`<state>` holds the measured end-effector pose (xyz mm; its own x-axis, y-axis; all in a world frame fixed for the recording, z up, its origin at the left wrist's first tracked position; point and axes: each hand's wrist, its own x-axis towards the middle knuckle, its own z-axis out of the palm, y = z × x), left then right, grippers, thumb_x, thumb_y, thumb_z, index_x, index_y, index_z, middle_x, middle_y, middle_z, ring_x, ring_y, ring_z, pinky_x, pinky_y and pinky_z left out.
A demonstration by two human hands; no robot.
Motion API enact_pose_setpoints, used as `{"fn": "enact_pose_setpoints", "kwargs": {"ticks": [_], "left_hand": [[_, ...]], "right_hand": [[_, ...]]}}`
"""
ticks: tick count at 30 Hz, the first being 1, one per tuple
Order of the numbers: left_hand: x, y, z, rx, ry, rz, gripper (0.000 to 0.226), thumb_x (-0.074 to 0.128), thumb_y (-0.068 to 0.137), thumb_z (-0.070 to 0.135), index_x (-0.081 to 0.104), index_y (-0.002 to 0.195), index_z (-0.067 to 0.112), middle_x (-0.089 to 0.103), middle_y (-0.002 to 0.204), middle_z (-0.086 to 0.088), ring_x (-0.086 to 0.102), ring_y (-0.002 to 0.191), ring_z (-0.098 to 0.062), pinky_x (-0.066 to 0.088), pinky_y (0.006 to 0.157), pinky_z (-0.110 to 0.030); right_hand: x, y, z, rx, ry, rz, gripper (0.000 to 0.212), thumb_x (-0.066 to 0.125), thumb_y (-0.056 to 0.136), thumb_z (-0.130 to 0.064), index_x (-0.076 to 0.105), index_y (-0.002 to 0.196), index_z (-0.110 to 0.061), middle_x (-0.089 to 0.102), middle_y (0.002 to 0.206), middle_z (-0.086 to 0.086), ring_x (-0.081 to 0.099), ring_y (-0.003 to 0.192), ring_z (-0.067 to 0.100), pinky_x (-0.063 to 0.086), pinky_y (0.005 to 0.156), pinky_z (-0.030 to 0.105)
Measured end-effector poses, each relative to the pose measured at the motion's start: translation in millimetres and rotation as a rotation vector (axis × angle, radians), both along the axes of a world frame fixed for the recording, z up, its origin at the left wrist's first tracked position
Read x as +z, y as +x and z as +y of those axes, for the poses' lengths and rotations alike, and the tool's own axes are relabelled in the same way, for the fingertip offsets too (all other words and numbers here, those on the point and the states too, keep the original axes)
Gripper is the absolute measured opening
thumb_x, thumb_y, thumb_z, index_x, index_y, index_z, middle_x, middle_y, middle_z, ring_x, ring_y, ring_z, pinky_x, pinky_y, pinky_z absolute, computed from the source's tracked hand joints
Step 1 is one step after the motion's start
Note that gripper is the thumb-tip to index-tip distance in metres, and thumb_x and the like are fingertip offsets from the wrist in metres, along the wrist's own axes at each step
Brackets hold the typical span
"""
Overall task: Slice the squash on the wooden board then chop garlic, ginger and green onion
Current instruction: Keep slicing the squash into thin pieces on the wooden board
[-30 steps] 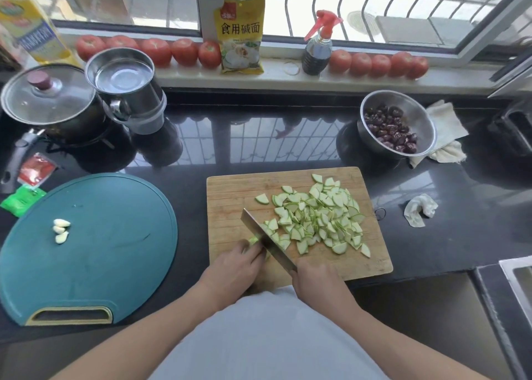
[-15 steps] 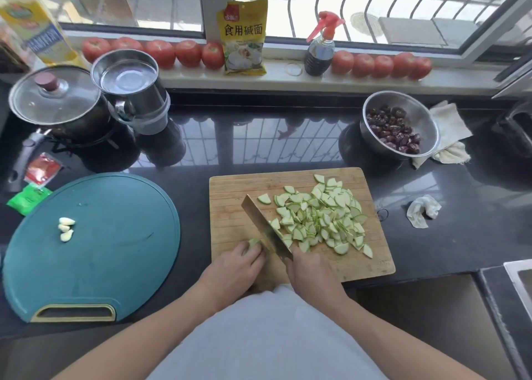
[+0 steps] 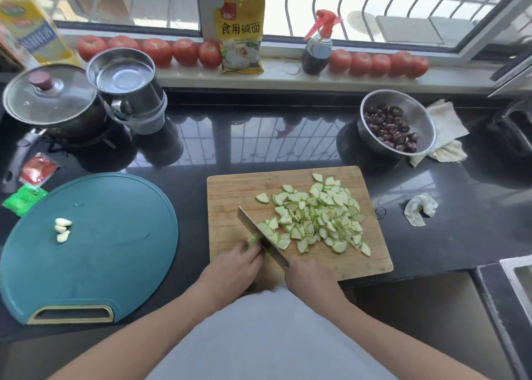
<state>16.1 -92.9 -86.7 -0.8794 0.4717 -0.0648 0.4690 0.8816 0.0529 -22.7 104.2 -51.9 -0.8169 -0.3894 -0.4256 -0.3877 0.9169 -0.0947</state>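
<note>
Right hand: our right hand (image 3: 309, 273) is wrapped round the handle of the cleaver (image 3: 260, 237), whose blade runs up and to the left across the near-left part of the wooden board (image 3: 230, 189).
Left hand: our left hand (image 3: 236, 264) has its fingers curled down over the last stub of squash (image 3: 252, 240), of which only a small green bit shows just left of the blade.
Key relation: the stub lies directly against the blade's left face, pinned under our left fingertips; its long axis we cannot tell, as so little of it shows. The left hand is the nearer one, touching it.
Judgement: we take the slicing to be nearly done, and the fingertips sit very close to the edge.
Cut slices: the heap of squash slices (image 3: 319, 215) lies to the right of the blade.
Next up: three garlic cloves (image 3: 62, 230) wait on the round teal board (image 3: 115, 250), well to the left. Ginger and green onion we cannot find.
</note>
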Motion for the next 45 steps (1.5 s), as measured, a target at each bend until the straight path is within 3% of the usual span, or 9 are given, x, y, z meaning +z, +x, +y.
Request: {"fn": "enact_pose_setpoints", "kwargs": {"ticks": [7, 12, 16, 23, 29, 32, 36, 41, 45], "left_hand": [[-0.4, 1.2, -0.1, 0.017, -0.012, -0.044, 0.049, 0.076, 0.083, 0.031, 0.066, 0.124, 0.007, 0.065, 0.119, -0.010, 0.065, 0.095, -0.026, 0.059, 0.059, -0.033], [0.6, 1.7, -0.3, 0.033, -0.009, -0.054, 0.053, 0.085, 0.071, 0.029, 0.071, 0.117, 0.008, 0.068, 0.115, -0.007, 0.068, 0.091, -0.023, 0.058, 0.053, -0.030], [-2.0, 2.2, -0.1, 0.034, 0.005, -0.044, 0.056, 0.083, 0.066, 0.013, 0.070, 0.120, 0.006, 0.068, 0.117, -0.009, 0.068, 0.091, -0.026, 0.059, 0.054, -0.033], [-2.9, 1.0, 0.2, 0.012, 0.008, -0.037, 0.055, 0.081, 0.069, 0.016, 0.070, 0.123, 0.007, 0.068, 0.120, -0.008, 0.068, 0.090, -0.024, 0.058, 0.053, -0.031], [0.1, 1.5, -0.8, -0.010, 0.019, -0.020, 0.047, 0.067, 0.080, 0.014, 0.064, 0.126, 0.010, 0.063, 0.120, -0.007, 0.064, 0.091, -0.024, 0.058, 0.062, -0.029], [1.3, 3.0, -2.4, -0.011, 0.023, -0.027, 0.046, 0.073, 0.083, 0.025, 0.065, 0.125, 0.010, 0.064, 0.117, -0.006, 0.064, 0.094, -0.023, 0.058, 0.066, -0.030], [1.8, 2.5, -4.2, 0.009, 0.023, -0.046, 0.047, 0.078, 0.076, 0.015, 0.069, 0.122, 0.008, 0.066, 0.118, -0.006, 0.067, 0.096, -0.024, 0.060, 0.062, -0.030], [-3.0, 3.9, -4.0, 0.021, 0.005, -0.084, 0.051, 0.066, 0.085, 0.007, 0.058, 0.135, 0.003, 0.060, 0.132, -0.011, 0.063, 0.110, -0.030, 0.062, 0.071, -0.037], [-3.0, 2.7, -3.0, 0.019, 0.026, -0.078, 0.052, 0.070, 0.080, 0.009, 0.062, 0.131, 0.004, 0.062, 0.128, -0.010, 0.065, 0.104, -0.028, 0.061, 0.063, -0.035]], "right_hand": [[-10.6, -12.1, -14.6, -0.082, -0.117, -0.044, 0.010, 0.046, 0.097, -0.018, 0.049, 0.088, -0.015, 0.063, 0.076, 0.007, 0.063, 0.070, 0.030, 0.043, 0.054, 0.035], [0.4, -3.6, 5.5, -0.106, -0.255, -0.019, 0.013, 0.049, 0.097, -0.029, 0.050, 0.104, -0.019, 0.058, 0.070, 0.005, 0.059, 0.067, 0.029, 0.046, 0.056, 0.037], [4.2, 4.8, 16.4, -0.073, -0.170, -0.045, 0.018, 0.046, 0.098, -0.034, 0.052, 0.088, -0.020, 0.052, 0.067, -0.001, 0.053, 0.063, 0.022, 0.045, 0.054, 0.038], [-7.5, 4.9, 15.7, -0.045, -0.058, -0.039, 0.015, 0.046, 0.094, -0.019, 0.040, 0.080, -0.022, 0.045, 0.061, 0.000, 0.052, 0.059, 0.026, 0.033, 0.047, 0.034], [-16.8, -13.3, -18.4, -0.022, -0.043, 0.016, 0.011, 0.046, 0.097, -0.018, 0.055, 0.092, -0.014, 0.066, 0.079, 0.009, 0.065, 0.072, 0.030, 0.035, 0.052, 0.031], [-9.3, -18.5, -25.0, -0.040, -0.125, -0.005, 0.015, 0.044, 0.099, -0.023, 0.050, 0.089, -0.015, 0.064, 0.080, 0.010, 0.063, 0.074, 0.030, 0.032, 0.054, 0.030], [7.0, -6.8, -4.8, -0.069, -0.209, -0.030, 0.017, 0.044, 0.100, -0.031, 0.050, 0.094, -0.017, 0.059, 0.071, 0.007, 0.057, 0.064, 0.029, 0.039, 0.053, 0.034], [13.9, 3.4, 9.5, -0.069, -0.131, -0.075, 0.017, 0.043, 0.099, -0.027, 0.048, 0.087, -0.016, 0.055, 0.070, 0.004, 0.053, 0.065, 0.025, 0.041, 0.054, 0.038], [8.0, 3.6, 8.9, -0.071, -0.090, -0.088, 0.013, 0.043, 0.097, -0.021, 0.051, 0.088, -0.016, 0.059, 0.074, 0.008, 0.054, 0.067, 0.028, 0.046, 0.058, 0.040]]}}
